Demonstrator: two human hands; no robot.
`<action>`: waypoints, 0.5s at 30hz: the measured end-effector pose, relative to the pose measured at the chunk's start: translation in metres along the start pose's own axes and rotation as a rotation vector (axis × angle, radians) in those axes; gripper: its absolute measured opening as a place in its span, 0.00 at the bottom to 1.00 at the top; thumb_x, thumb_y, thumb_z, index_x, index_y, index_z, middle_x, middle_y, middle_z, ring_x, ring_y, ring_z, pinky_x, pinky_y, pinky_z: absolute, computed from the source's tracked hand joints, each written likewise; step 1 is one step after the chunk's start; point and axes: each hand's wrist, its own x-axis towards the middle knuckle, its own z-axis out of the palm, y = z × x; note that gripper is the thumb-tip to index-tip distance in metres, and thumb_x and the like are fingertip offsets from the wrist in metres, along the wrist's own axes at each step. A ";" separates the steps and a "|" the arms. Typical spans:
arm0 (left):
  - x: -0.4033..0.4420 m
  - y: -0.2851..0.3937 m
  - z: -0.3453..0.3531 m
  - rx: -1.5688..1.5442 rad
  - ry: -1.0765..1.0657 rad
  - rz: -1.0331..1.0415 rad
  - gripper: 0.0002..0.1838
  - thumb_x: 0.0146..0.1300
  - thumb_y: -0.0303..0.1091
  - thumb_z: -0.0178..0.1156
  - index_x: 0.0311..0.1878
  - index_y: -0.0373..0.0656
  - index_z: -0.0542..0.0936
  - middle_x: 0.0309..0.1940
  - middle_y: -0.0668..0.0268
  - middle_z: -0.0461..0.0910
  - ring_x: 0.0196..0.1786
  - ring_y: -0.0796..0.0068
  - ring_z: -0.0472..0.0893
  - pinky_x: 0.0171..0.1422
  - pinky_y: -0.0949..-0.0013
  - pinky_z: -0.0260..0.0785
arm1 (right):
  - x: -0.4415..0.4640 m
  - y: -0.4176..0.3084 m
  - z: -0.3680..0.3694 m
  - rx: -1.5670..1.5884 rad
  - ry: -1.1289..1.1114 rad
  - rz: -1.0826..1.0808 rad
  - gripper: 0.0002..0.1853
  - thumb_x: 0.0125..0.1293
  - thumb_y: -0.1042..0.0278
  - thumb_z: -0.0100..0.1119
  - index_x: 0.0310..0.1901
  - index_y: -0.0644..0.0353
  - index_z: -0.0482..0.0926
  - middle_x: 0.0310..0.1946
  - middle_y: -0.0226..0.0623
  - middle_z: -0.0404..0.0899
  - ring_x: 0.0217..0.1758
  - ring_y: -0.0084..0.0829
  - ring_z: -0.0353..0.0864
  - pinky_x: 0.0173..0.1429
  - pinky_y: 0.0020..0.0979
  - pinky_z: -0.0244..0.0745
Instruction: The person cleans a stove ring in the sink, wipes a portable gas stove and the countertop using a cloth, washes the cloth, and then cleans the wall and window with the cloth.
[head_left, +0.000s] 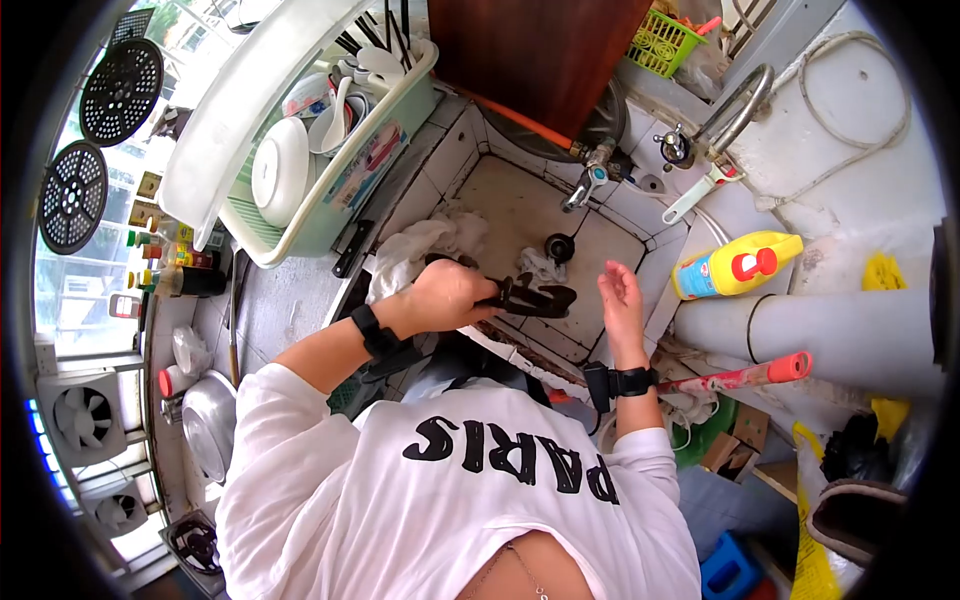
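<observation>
My left hand [445, 297] is closed around a dark object [535, 297] with a curved, blackened end, held over the front edge of the tiled sink [510, 190]; I cannot make out exactly what it is. My right hand [622, 305] is over the sink's right side, fingers apart and holding nothing. A crumpled whitish cloth or bag [425, 245] lies at the sink's left edge, beside my left hand. Near the round black drain piece [560, 247] is a smaller crumpled clear plastic [541, 267].
Left of the sink, a knife [353, 248] lies beside a green dish rack [340, 190] with bowls. Taps [590, 180] reach over the sink from behind. A yellow bottle [735, 265] and a thick grey pipe [820, 330] are at the right.
</observation>
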 end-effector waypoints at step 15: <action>-0.125 0.008 0.017 0.186 0.249 0.076 0.23 0.39 0.34 0.67 0.45 0.47 0.78 0.43 0.67 0.78 0.47 0.67 0.78 0.62 0.56 0.64 | -0.056 -0.026 0.077 0.708 -0.396 0.484 0.27 0.63 0.75 0.55 0.65 0.56 0.61 0.52 0.43 0.75 0.48 0.41 0.79 0.51 0.38 0.77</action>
